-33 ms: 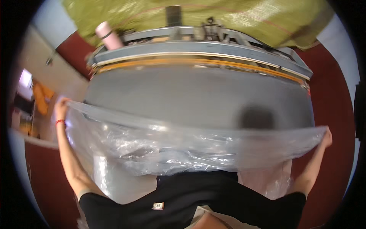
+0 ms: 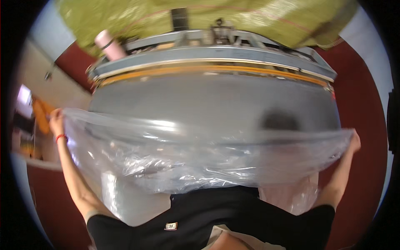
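Observation:
A wide sheet of clear plastic film (image 2: 196, 154) hangs stretched between my arms, wrinkled and shiny. At its far left corner my left hand (image 2: 57, 121), with a red band at the wrist, is closed on the film's edge. My right hand (image 2: 355, 141) grips the opposite corner at the right. Beyond and partly beneath the film lies a broad, flat grey surface (image 2: 187, 96) with a dark round shadow on its right half. Lower folds of film drape close to my black shirt.
Along the surface's far edge runs a grey metal frame (image 2: 200, 53) with an orange strip (image 2: 183, 69). A pink cylindrical bottle (image 2: 110, 46) leans at its left end. Green-yellow sheeting (image 2: 258, 21) covers what stands behind. Dark red floor (image 2: 358, 91) shows on both sides.
My right hand has risen slightly, lifting that side of the film farther over the grey surface. My left hand sits a little farther left, and the whole view has shifted somewhat.

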Available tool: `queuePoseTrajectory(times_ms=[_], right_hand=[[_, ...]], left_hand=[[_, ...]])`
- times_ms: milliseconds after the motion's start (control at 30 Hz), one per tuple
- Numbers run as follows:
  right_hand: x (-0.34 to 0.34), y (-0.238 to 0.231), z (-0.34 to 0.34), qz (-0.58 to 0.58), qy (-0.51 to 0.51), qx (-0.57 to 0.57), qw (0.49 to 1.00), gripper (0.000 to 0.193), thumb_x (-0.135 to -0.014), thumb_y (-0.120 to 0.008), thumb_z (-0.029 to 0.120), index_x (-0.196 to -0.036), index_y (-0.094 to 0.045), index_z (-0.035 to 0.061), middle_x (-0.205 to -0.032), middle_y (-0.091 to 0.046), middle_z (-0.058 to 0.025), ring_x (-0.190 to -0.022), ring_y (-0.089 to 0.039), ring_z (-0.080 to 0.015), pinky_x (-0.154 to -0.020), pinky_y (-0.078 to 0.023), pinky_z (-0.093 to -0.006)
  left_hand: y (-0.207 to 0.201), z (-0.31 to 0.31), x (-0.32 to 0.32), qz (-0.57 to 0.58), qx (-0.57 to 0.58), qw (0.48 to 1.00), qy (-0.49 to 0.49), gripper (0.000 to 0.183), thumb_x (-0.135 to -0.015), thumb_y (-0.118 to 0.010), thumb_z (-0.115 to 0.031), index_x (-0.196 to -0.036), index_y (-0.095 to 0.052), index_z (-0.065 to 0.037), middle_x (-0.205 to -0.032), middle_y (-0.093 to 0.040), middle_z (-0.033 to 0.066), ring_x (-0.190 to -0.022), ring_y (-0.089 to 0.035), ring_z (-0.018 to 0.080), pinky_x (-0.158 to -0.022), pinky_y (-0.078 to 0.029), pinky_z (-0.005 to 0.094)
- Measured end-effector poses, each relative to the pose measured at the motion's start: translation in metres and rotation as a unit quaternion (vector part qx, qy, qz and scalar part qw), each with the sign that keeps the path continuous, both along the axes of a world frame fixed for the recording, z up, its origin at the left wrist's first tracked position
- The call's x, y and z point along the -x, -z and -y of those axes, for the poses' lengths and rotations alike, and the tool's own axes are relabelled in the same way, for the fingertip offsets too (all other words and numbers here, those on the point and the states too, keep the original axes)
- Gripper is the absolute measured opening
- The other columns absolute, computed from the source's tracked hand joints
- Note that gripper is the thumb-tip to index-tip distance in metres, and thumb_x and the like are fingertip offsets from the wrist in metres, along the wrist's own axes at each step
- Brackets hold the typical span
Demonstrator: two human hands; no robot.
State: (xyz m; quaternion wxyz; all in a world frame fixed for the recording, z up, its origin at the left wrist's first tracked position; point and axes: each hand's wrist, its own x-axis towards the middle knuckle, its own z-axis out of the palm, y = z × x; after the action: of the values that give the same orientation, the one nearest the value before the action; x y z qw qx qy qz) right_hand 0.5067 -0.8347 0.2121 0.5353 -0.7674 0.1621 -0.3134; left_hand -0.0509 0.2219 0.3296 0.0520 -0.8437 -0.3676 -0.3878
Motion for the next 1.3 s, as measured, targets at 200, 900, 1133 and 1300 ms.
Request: queuePoseTrajectory(times_ms=[200, 900, 1133, 1300], right_hand=[[-0.043, 0.008, -0.088, -0.078, 0.031, 0.098, 0.992, 0.027, -0.068, -0.066, 0.031, -0.076, -0.068, 0.0051, -0.068, -0.064, -0.0037, -0.064, -0.057, -0.011, -0.063, -0.046, -0.029], [-0.051, 0.022, -0.113, -0.241, 0.2, 0.384, 0.868, 0.02, -0.08, -0.044, 0.017, -0.088, -0.056, 0.0031, -0.085, -0.062, -0.0173, -0.083, -0.061, -0.0322, -0.071, -0.048, -0.0419], [-0.05, 0.012, -0.138, -0.258, 0.172, 0.377, 0.873, 0.018, -0.082, -0.043, 0.015, -0.089, -0.055, 0.0031, -0.088, -0.063, -0.0148, -0.083, -0.062, -0.0285, -0.07, -0.05, -0.039], [-0.047, 0.012, -0.137, -0.267, 0.173, 0.427, 0.847, 0.022, -0.084, -0.042, 0.016, -0.094, -0.056, 0.0013, -0.089, -0.063, -0.0148, -0.084, -0.062, -0.0278, -0.07, -0.05, -0.0391]], left_hand=[[0.106, -0.01, -0.092, 0.168, 0.054, 0.981, 0.083, 0.034, -0.084, -0.055, -0.021, -0.108, -0.051, 0.003, -0.106, -0.056, 0.0141, -0.093, -0.053, 0.0213, -0.084, -0.041, 0.0303], [0.06, 0.509, -0.303, -0.227, 0.61, 0.433, 0.623, 0.038, -0.081, -0.056, -0.022, -0.112, -0.049, -0.001, -0.115, -0.053, 0.0117, -0.105, -0.049, 0.0191, -0.086, -0.039, 0.0329], [0.159, 0.682, -0.337, -0.256, 0.606, 0.39, 0.644, 0.062, -0.077, -0.061, -0.009, -0.13, -0.03, -0.005, -0.123, -0.042, 0.0143, -0.112, -0.043, 0.0203, -0.09, -0.038, 0.0329], [0.062, 0.573, -0.327, -0.254, 0.666, 0.142, 0.687, 0.022, -0.079, -0.058, -0.012, -0.096, -0.061, 0.001, -0.088, -0.063, 0.0112, -0.085, -0.059, 0.0202, -0.074, -0.045, 0.0299]])
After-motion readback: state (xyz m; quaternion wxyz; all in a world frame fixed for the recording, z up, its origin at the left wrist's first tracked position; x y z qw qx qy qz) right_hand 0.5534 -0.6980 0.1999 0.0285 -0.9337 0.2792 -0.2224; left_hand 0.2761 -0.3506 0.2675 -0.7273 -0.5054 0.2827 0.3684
